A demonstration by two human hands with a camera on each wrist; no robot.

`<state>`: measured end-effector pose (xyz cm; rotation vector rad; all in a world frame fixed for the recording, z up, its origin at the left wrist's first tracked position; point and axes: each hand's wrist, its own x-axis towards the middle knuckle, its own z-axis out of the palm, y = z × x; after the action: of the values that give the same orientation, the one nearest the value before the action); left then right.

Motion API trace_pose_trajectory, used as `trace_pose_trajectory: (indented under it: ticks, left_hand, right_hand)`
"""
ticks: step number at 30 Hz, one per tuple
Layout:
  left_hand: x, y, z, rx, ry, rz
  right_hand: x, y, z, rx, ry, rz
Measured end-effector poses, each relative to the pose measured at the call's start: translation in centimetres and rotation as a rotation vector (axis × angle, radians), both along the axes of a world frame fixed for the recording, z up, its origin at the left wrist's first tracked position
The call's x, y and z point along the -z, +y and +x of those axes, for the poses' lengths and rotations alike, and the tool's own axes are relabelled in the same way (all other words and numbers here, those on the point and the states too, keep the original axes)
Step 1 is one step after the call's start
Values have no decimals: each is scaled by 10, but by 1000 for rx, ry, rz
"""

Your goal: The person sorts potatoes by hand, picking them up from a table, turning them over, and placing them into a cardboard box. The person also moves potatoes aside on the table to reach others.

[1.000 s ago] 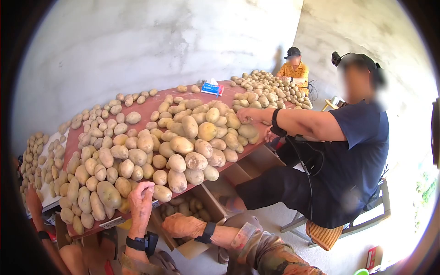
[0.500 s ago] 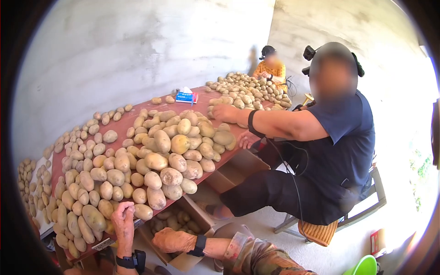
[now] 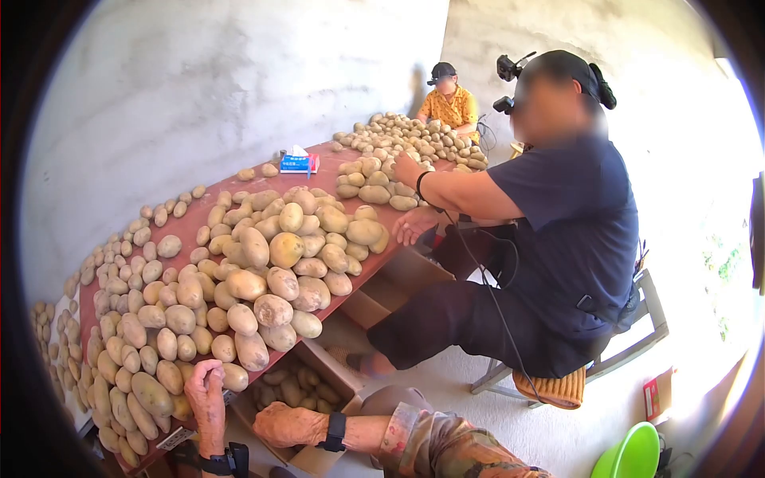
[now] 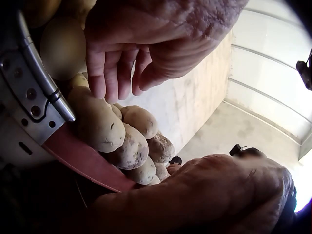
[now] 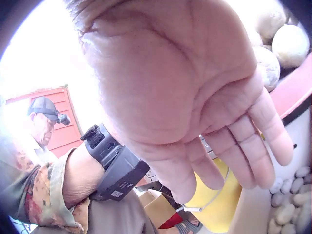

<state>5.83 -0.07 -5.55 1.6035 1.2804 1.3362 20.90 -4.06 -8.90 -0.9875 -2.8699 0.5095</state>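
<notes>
Loosely bent fingers show on my left hand [image 3: 206,402], beside the potatoes [image 3: 150,393] at the near table edge; it holds nothing. In the left wrist view, that hand [image 4: 156,39] hangs with fingertips close to a large potato [image 4: 96,119]; whether they touch I cannot tell. My right hand [image 3: 285,424] is lower, over the near side of a cardboard box [image 3: 317,460] of potatoes. The right wrist view has its palm [image 5: 180,87] bare and fingers extended and relaxed, with nothing in them.
Potatoes are heaped along the red table [image 3: 369,269], with a tissue box [image 3: 299,163] near the wall. At right, a person [image 3: 558,215] in dark clothes sits on a chair; another [image 3: 450,107] is at the far end. A green basin [image 3: 629,454] and yellow bucket [image 5: 217,200] stand low.
The head view has swung right, so the table appears farther left and more of the green basin shows. The dark-clothed person's raised hand has shifted over the far potatoes. My hands keep similar poses, still empty.
</notes>
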Motion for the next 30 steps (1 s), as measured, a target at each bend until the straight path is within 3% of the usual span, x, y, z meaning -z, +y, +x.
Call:
trace_pose_trajectory:
  ticks: [11, 27, 30]
  left_hand:
    - [-5, -2, -1, -38, 41, -41]
    - [-5, -6, -6, -18, -27, 14]
    - [-19, -14, -6, -21, -18, -42]
  right_hand:
    - [2, -5, 1, -1, -7, 60]
    - [-24, 3, -1, 1, -169, -62]
    - [-26, 7, -1, -1, -172, -65]
